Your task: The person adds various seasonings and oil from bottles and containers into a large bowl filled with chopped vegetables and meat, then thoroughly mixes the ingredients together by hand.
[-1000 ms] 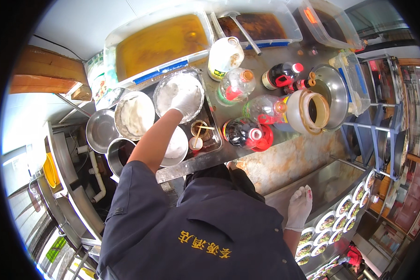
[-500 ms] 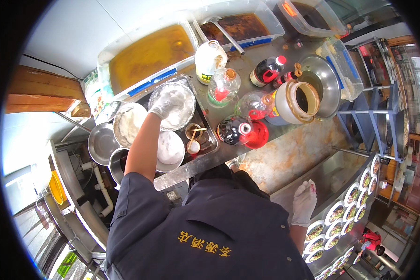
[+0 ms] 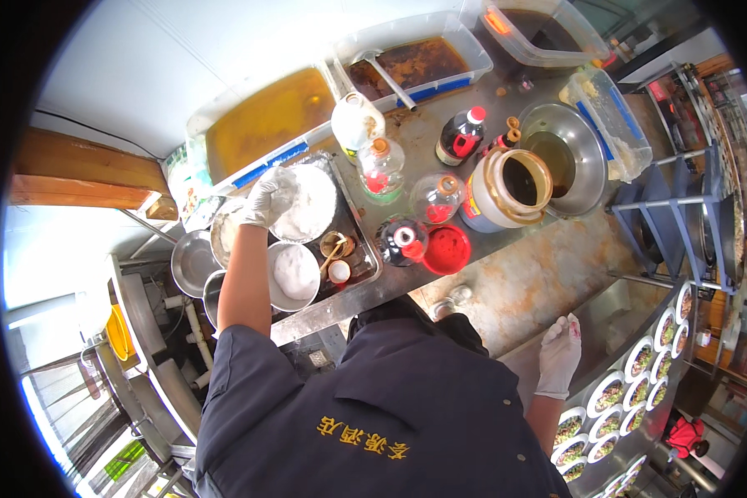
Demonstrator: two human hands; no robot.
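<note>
My left hand (image 3: 266,197), in a thin pale glove, is over the rim of a bowl of white powder (image 3: 311,206). Its fingers look curled together; whatever they hold is blurred. Left of it, my forearm partly covers a bowl with off-white contents (image 3: 223,236). Nearer to me is a bowl of white grains (image 3: 294,274), beside a small jar (image 3: 338,244) with a light-handled spoon across it and a little white cup (image 3: 339,271). My right hand (image 3: 559,357), gloved with a red mark at a fingertip, hangs out to the right, fingers stretched and holding nothing.
Sauce bottles (image 3: 461,135), a red bowl (image 3: 446,249) and a large brown-rimmed jar (image 3: 510,189) crowd the counter. Behind stand plastic tubs of yellow liquid (image 3: 249,174) and dark liquid (image 3: 465,80). At right, several filled plates (image 3: 606,395) line a steel table; a person in red (image 3: 685,435) is farther off.
My left hand has come up out of the white powder and shifted left toward the neighbouring bowl. My right hand stays out at the side; the view has shifted slightly.
</note>
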